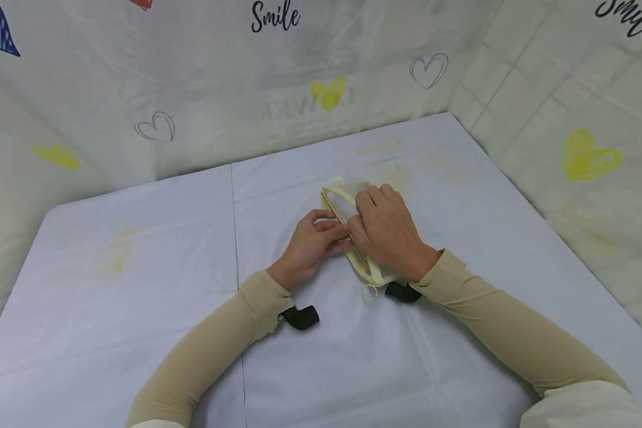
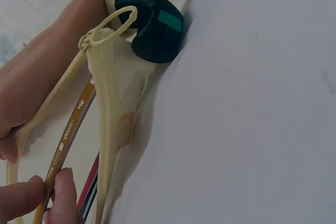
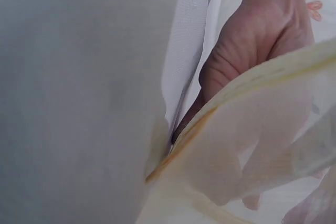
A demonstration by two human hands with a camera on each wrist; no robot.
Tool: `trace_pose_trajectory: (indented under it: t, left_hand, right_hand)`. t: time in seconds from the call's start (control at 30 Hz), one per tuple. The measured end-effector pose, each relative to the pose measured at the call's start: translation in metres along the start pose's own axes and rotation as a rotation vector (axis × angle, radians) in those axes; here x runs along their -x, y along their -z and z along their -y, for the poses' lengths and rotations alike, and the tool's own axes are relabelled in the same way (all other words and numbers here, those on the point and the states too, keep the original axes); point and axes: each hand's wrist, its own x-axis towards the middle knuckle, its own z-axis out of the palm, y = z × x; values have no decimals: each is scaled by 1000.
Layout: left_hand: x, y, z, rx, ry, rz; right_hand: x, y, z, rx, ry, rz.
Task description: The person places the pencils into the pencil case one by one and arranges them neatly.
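Note:
A cream, see-through zip pouch (image 1: 377, 276) lies unzipped on the table, with a ring pull (image 1: 370, 292) at its near end. A yellow pencil (image 2: 68, 135) marked HB lies along the opening, partly within the pouch. My left hand (image 1: 314, 242) pinches it between thumb and fingers. On the pouch's right side, my right hand (image 1: 387, 229) grips the zip edge with curled fingers and holds it away from the other edge. Inside, the left wrist view shows slim red and dark items (image 2: 88, 192), mostly hidden. Through the mesh, the right wrist view shows my left hand (image 3: 257, 40) behind the pouch.
The white table (image 1: 139, 333) has a seam left of the pouch and faint yellowish stains. Pale curtains (image 1: 208, 77) printed with hearts and words hang behind and to the right. Black wrist cameras (image 1: 302, 318) sit under both wrists, close to the tabletop.

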Motion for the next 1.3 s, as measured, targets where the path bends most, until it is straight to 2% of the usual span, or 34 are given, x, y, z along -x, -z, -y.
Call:
trace_pose_trajectory:
  t: [0.6, 1.0, 1.3]
  left_hand:
    - [-3, -1, -2, -68, 16, 0]
    - [-2, 1, -3, -90, 20, 24]
    - [0, 7, -3, -72, 0, 28]
  right_hand:
    - [0, 1, 2, 6, -3, 23]
    - [-1, 0, 3, 0, 11, 5]
    - [1, 0, 1, 12, 14, 5]
